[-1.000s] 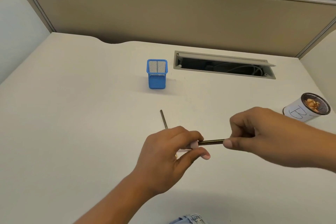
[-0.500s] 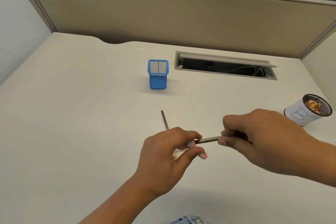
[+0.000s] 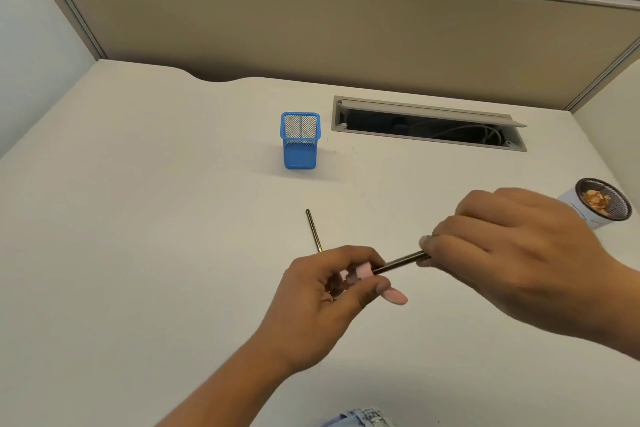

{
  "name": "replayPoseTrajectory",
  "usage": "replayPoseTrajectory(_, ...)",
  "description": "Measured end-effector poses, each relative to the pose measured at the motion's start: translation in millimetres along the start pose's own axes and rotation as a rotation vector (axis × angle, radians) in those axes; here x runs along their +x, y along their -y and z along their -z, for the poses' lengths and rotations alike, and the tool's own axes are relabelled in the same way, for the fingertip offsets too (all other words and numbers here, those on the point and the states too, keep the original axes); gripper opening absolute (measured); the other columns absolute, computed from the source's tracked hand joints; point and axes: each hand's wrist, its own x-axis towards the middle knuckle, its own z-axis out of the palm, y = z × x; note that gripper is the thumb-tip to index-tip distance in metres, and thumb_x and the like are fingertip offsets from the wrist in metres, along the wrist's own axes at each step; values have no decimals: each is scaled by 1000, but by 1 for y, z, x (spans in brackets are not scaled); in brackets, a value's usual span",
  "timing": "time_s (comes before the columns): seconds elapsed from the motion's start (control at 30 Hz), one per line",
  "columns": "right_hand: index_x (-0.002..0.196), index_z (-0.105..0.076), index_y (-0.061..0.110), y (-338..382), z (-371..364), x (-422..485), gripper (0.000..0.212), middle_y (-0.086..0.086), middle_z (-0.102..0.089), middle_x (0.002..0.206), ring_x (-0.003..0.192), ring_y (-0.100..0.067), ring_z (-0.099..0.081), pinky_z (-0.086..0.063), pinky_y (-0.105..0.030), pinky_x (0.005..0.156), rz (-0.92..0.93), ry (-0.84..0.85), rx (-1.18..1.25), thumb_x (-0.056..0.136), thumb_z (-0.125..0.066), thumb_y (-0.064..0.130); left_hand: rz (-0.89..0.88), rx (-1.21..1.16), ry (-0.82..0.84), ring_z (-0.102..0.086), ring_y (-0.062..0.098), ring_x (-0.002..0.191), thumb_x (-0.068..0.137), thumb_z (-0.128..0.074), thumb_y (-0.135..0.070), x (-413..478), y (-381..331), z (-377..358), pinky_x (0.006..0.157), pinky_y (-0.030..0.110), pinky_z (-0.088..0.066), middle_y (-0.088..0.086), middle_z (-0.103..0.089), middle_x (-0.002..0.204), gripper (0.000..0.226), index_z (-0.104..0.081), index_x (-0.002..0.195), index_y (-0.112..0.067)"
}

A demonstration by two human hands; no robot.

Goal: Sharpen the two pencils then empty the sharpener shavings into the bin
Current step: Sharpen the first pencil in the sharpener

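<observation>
Step in hand: we judge the first pencil is being sharpened; shavings are not yet emptied.
Left hand [image 3: 325, 291]: lower centre of the frame, fingers curled and pinched closed around a small pink sharpener [image 3: 360, 270]; most of its body is hidden by the fingers, so we cannot confirm how full it is.
Right hand [image 3: 512, 246]: right of centre, fingers pressed together on the far end of the held pencil [image 3: 401, 262].
Key relation: the held pencil's long axis runs from the sharpener up and to the right into the right hand; its tip appears to sit inside the sharpener, though the entry point is hidden.
Second pencil [image 3: 313, 229]: lying on the desk [image 3: 138, 218] just above the left hand, long axis near vertical in the frame; the left hand is nearer to it.
Bin [image 3: 602, 202]: right edge of the frame, beyond the right hand, already holding some shavings; the right hand is nearer.
Other item: blue mesh holder [image 3: 299, 140], upper centre, well apart from both hands.
</observation>
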Motion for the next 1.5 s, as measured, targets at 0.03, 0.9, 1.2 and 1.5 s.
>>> replayPoseTrajectory(0.03,80,-72,11,-2,1,0,12,-4,-70,71,54,-28,-56,-41,-37,42,15,-30,-18,91,-67,11,21,-54,13,-33,22,59,88,-65,-46,1,-2,0,54,23,-31,-4,-79,83,16,-67,97,-32)
replayPoseTrajectory(0.9,77,-65,11,8,-4,-3,19,-2,-58,58,47,-29,-48,-40,-36,34,-81,87,51,93,-64,21,-7,105,68,-36,20,58,91,-64,-43,4,-1,8,57,22,-35,-8,-77,84,14,-68,96,-31)
replayPoseTrajectory(1.2,66,-56,29,16,-7,10,32,12,-55,47,42,-7,-42,-32,-17,40,-888,631,937,87,-65,52,-623,762,-94,-52,16,63,94,-70,-34,10,19,13,53,31,-43,-10,-68,89,14,-65,105,-26)
replayPoseTrajectory(1.5,79,-53,33,20,-11,10,35,12,-64,61,48,-7,-50,-36,-22,45,-814,583,736,88,-48,66,-499,682,-70,-61,10,73,92,-71,-38,16,28,15,61,31,-49,-17,-68,90,18,-70,104,-24)
